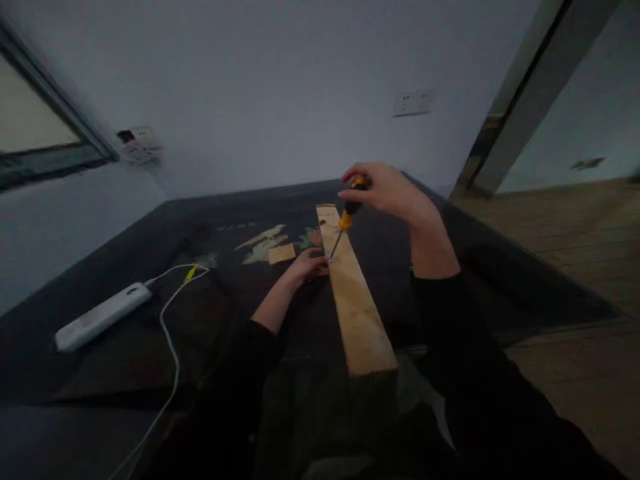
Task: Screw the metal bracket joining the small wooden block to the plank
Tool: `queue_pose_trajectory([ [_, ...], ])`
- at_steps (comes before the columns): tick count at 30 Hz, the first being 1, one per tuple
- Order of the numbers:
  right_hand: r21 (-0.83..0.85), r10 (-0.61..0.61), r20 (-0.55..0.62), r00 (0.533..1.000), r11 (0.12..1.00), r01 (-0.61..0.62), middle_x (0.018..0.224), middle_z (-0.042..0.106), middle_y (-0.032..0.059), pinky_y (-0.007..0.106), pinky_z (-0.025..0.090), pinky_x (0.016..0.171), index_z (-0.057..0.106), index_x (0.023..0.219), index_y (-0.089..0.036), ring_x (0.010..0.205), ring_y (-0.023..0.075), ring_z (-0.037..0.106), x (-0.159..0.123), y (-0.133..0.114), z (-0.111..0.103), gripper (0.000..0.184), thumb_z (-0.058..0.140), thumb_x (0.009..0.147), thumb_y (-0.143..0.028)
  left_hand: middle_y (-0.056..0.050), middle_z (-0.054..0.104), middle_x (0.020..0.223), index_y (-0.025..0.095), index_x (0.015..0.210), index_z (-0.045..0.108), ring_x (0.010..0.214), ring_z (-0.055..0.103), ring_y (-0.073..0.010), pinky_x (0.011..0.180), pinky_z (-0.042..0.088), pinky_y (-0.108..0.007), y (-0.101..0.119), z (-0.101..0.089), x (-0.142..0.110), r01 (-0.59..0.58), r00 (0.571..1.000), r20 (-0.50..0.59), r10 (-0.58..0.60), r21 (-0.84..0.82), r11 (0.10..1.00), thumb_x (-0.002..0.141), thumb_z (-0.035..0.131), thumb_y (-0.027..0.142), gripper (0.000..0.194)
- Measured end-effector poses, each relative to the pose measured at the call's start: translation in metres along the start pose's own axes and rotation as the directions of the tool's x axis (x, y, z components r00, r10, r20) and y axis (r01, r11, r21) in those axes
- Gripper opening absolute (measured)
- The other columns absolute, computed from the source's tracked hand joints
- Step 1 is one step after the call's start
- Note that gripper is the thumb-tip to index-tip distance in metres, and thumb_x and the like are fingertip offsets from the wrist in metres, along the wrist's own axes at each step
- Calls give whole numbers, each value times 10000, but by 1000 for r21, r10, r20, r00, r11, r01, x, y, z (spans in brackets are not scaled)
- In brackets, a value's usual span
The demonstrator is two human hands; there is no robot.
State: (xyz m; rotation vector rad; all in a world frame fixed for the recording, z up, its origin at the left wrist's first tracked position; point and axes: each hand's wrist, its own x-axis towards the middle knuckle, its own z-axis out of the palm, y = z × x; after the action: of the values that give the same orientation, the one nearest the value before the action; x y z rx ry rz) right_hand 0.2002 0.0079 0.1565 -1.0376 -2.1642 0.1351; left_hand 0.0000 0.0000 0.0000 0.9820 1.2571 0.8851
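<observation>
Screwdriver [346, 215], qty 1, yellow & blk, was over the far half of the wooden plank [357, 303], tilted, handle up & to the right, tip down at a small metal pc [329, 255] by the plank's left edge.

R hand [377, 190] was holding it: forearm rising from near right, wrist bent, hand pointing left above the plank, fingers closed round the handle's upper part. L hand [306, 265] was lower, left of the plank, forearm slanting in from near left, fingers reaching right to the plank's edge next to the metal pc; couldn't tell if they gripped anything.

Counts: 1 plank, lying near-to-far on the dark surface [390, 260]; 1 small wood block [282, 254], just left & far of the L hand; 1 white power strip [103, 317], far off to the left, w/ 1 white cable [173, 347] looping near, 1 yellow tag [191, 273] on it. Wall outlets [413, 103] showed in 2 spots, L & R.
</observation>
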Motion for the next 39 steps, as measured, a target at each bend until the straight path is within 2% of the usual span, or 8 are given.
queue_pose_trajectory([
  [4, 21, -7, 74, 997, 1000, 6, 904, 678, 56, 301, 424, 686, 700, 1032, -179, 752, 165, 565, -1, -1, -9, 265, 625, 785, -239, -48, 686, 752, 95, 1309, 413, 519, 656, -103, 577, 570, -209, -1, 1, -1, -3, 1000, 0, 3, -8, 1000, 870, 580, 60, 471],
  [7, -116, 78, -16, 997, 990, -79, 864, 667, 69, 314, 407, 689, 714, 953, -180, 756, 174, 556, -1, -6, -5, 205, 602, 825, -295, -58, 690, 764, 97, 1308, 420, 520, 656, -108, 578, 570, -216, -3, -1, 2, -7, 1000, 0, 7, -8, 1000, 863, 593, 68, 478],
  [14, -335, 296, -201, 934, 875, -350, 811, 649, 144, 352, 388, 692, 715, 845, -130, 804, 241, 578, 2, -10, 9, 489, 530, 839, -584, -84, 696, 788, 84, 1319, 424, 540, 666, -123, 594, 571, -231, -10, -4, 14, -21, 1000, 4, 21, 3, 1000, 835, 627, 79, 524],
  [20, -81, 156, 14, 988, 985, -154, 896, 664, 84, 298, 416, 647, 678, 1028, -167, 729, 165, 577, -3, -2, -3, 306, 639, 814, -381, -87, 700, 788, 90, 1328, 414, 549, 670, -124, 600, 574, -231, -9, -3, 12, -20, 1000, 18, 20, 3, 1000, 842, 622, 90, 529],
  [25, 131, 58, 202, 978, 988, -85, 873, 662, 33, 272, 430, 585, 628, 1151, -207, 596, 112, 549, -5, 4, -10, 336, 583, 818, -215, -79, 698, 774, 91, 1325, 413, 528, 660, -119, 590, 572, -232, -8, -3, 10, -16, 1000, 11, 16, -1, 1000, 852, 606, 91, 512],
  [30, -34, 93, 64, 994, 995, -91, 856, 655, 58, 294, 406, 627, 684, 983, -175, 673, 144, 553, -1, -3, 1, 217, 615, 817, -297, -81, 699, 780, 97, 1320, 419, 542, 667, -124, 601, 575, -237, -8, -3, 10, -15, 1000, 3, 15, 5, 1000, 848, 617, 95, 512],
  [34, -242, 181, -88, 980, 950, -197, 836, 644, 94, 331, 379, 672, 695, 899, -167, 773, 197, 545, 2, -9, 10, 333, 610, 816, -478, -89, 697, 785, 88, 1318, 419, 530, 665, -127, 597, 577, -245, -8, -3, 10, -15, 1000, -2, 15, 4, 1000, 848, 620, 96, 512],
  [39, -120, 61, 26, 998, 991, -58, 916, 641, 85, 322, 391, 705, 684, 1037, -171, 787, 178, 541, 1, -5, 5, 306, 601, 834, -384, -91, 700, 802, 101, 1318, 424, 542, 669, -126, 612, 581, -244, -9, -3, 11, -16, 1000, -1, 16, -10, 1000, 846, 625, 95, 513],
])
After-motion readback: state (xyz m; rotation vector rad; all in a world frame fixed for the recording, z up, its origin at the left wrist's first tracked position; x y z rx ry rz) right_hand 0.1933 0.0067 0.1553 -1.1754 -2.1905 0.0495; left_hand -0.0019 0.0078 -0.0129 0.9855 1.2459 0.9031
